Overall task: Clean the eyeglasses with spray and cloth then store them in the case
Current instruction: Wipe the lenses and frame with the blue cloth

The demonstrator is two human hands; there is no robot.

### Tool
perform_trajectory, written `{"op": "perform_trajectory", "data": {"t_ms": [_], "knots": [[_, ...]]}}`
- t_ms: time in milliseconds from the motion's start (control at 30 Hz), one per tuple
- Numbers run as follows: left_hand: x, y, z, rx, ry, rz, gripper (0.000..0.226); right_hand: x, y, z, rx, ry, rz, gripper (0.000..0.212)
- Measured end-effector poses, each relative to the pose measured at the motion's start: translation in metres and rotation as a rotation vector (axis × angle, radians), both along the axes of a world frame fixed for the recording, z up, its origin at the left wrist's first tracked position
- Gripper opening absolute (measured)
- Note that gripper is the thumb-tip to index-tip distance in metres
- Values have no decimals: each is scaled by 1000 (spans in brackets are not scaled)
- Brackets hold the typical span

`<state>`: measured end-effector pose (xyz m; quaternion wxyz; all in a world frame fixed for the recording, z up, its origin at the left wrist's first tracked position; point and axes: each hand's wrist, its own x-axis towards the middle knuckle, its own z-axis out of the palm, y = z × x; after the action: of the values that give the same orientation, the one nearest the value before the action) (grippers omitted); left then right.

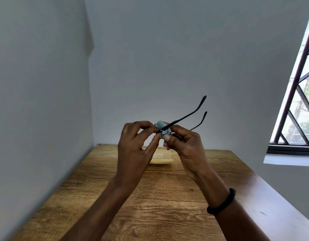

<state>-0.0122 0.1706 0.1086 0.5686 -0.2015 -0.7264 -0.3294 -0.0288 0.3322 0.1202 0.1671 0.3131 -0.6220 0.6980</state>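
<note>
I hold black-framed eyeglasses (186, 116) up above the table, their two temple arms pointing up and to the right. My left hand (134, 145) pinches the front of the frame at its left end. My right hand (185, 146) presses a bunched light-blue cloth (163, 128) around a lens, which the cloth and fingers hide. A pale yellow case (163, 158) with small white print lies on the table behind my hands, partly covered by them. No spray bottle is in view.
The wooden table (150, 197) runs from the grey back wall toward me, with a grey wall close on the left. A barred window (296, 101) and its sill are on the right. I wear a black band on the right wrist (221, 202).
</note>
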Motion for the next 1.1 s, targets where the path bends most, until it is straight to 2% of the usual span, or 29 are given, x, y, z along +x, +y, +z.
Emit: {"op": "perform_trajectory", "data": {"t_ms": [400, 667, 900, 1033, 1100], "knots": [[5, 4, 0, -83, -36, 3, 27, 2, -10, -10, -97, 159, -107, 25], [6, 2, 1, -69, 6, 1, 17, 9, -12, -5, -268, 87, -45, 21], [3, -4, -2, -48, -43, -74, 14, 13, -1, 8, -407, 33, 59, 14], [3, -8, -2, -13, -118, -170, 13, 11, 8, 13, -407, 30, 98, 37], [5, -8, 0, -16, -123, -177, 12, 9, 11, 15, -432, 25, 125, 36]]}}
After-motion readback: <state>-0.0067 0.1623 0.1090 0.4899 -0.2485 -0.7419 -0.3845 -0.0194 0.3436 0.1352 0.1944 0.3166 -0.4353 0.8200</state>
